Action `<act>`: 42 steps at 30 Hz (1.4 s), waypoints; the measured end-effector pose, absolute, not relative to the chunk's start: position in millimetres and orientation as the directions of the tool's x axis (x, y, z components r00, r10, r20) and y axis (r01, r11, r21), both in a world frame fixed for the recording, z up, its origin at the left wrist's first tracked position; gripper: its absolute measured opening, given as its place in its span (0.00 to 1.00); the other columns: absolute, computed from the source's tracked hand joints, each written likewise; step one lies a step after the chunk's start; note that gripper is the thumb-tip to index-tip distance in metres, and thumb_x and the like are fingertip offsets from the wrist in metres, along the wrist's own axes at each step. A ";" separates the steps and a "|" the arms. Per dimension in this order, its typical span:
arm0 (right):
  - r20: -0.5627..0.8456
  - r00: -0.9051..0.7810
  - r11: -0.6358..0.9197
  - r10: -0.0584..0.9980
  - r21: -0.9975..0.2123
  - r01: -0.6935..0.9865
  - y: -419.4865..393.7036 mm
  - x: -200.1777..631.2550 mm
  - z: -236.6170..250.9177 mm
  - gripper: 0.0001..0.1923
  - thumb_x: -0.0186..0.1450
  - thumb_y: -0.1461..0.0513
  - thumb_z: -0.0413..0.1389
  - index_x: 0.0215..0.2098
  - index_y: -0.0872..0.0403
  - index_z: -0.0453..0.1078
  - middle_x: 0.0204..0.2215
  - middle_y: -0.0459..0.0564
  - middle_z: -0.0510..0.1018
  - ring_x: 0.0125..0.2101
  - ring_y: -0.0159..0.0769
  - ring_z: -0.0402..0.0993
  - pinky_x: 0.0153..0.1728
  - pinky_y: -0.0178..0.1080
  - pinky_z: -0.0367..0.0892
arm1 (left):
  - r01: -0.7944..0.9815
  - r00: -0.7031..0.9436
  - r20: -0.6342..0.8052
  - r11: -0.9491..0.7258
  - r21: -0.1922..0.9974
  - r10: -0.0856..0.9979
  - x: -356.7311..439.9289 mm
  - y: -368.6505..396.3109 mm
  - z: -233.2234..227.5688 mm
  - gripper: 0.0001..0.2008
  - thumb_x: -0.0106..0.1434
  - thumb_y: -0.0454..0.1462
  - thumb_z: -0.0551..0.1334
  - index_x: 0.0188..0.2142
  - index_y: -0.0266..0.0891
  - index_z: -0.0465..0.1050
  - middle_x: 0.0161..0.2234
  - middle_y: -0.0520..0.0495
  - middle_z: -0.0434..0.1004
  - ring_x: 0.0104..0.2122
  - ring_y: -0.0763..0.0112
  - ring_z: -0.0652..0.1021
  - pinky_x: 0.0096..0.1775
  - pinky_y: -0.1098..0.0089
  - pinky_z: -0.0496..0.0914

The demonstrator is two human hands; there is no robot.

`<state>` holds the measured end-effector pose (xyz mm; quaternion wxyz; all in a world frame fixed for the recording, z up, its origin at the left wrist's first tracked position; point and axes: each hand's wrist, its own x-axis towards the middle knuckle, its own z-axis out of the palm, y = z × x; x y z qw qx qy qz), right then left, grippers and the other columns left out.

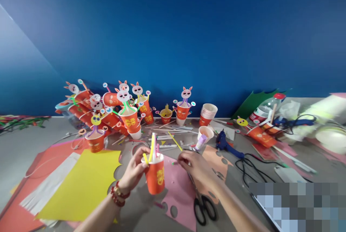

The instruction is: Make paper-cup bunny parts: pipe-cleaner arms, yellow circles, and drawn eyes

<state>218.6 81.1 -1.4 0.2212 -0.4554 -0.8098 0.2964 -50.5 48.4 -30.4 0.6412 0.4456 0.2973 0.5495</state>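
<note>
My left hand [135, 167], with beaded bracelets at the wrist, grips a red paper cup [156, 178] with gold lettering, held upright. Yellow, white and pink straws or strips [153, 145] rise out of the cup. To its right, my right hand [196, 167] hangs low over pink paper [177, 188] with round holes cut in it. Its fingers are curled together at the tips, and I cannot make out anything between them. Black-handled scissors [204, 208] lie just below that hand, their blades partly hidden by it.
Several cups with rabbit faces [127, 116] crowd the back left. Yellow paper [83, 185] lies at left. Further right are stacked cups [208, 114], a glue stick [200, 142], a blue glue gun [228, 145] with a looping cord, and a plastic bottle [266, 108]. A blue panel [173, 44] stands behind.
</note>
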 end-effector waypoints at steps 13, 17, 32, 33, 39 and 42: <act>0.384 -0.234 0.436 0.893 -0.610 0.662 48.4 261.5 -8.8 0.17 0.73 0.55 0.45 0.45 0.49 0.75 0.35 0.52 0.84 0.33 0.42 0.83 0.32 0.38 0.76 | -0.612 0.281 0.030 0.154 0.776 0.959 -38.9 44.9 -45.3 0.20 0.58 0.46 0.70 0.46 0.40 0.70 0.41 0.44 0.78 0.41 0.61 0.79 0.45 0.62 0.71; 0.508 -0.183 0.442 0.842 -0.454 0.774 38.4 300.0 -1.7 0.14 0.71 0.55 0.49 0.45 0.49 0.74 0.36 0.52 0.84 0.34 0.42 0.82 0.35 0.40 0.76 | -0.615 0.244 0.004 0.152 0.774 0.970 -43.8 47.2 -47.6 0.22 0.58 0.47 0.69 0.47 0.40 0.69 0.44 0.42 0.78 0.44 0.55 0.79 0.50 0.54 0.70; 0.216 -0.443 0.481 0.870 -0.570 0.666 34.9 240.8 -9.7 0.11 0.70 0.59 0.52 0.40 0.49 0.77 0.38 0.52 0.84 0.39 0.44 0.81 0.39 0.43 0.75 | -0.550 0.456 0.142 0.152 0.821 0.878 -35.8 35.6 -24.7 0.25 0.53 0.46 0.72 0.47 0.41 0.67 0.43 0.41 0.79 0.40 0.58 0.80 0.43 0.61 0.71; 0.216 -0.477 0.505 0.852 -0.580 0.639 41.0 228.5 -10.7 0.10 0.69 0.59 0.53 0.39 0.50 0.78 0.39 0.53 0.84 0.40 0.45 0.80 0.41 0.44 0.75 | -0.564 0.464 0.161 0.150 0.812 0.871 -38.2 35.4 -22.5 0.26 0.53 0.47 0.71 0.47 0.41 0.67 0.42 0.41 0.79 0.39 0.57 0.80 0.43 0.60 0.71; 0.283 -0.599 0.602 0.749 -0.669 0.436 94.3 142.7 -12.4 0.10 0.68 0.66 0.53 0.41 0.52 0.76 0.40 0.50 0.82 0.42 0.39 0.78 0.43 0.39 0.70 | -0.553 0.613 0.187 0.247 0.796 0.768 -60.8 34.9 -20.0 0.34 0.43 0.55 0.73 0.45 0.42 0.69 0.36 0.38 0.81 0.33 0.52 0.81 0.36 0.57 0.73; 0.295 -0.660 0.644 0.691 -0.666 0.377 109.4 87.3 -18.4 0.08 0.64 0.67 0.58 0.41 0.52 0.76 0.38 0.48 0.82 0.38 0.36 0.79 0.39 0.35 0.70 | -0.465 0.721 0.134 0.331 0.821 0.680 -64.0 34.4 -31.1 0.37 0.37 0.56 0.75 0.43 0.42 0.70 0.33 0.38 0.81 0.32 0.50 0.81 0.33 0.57 0.74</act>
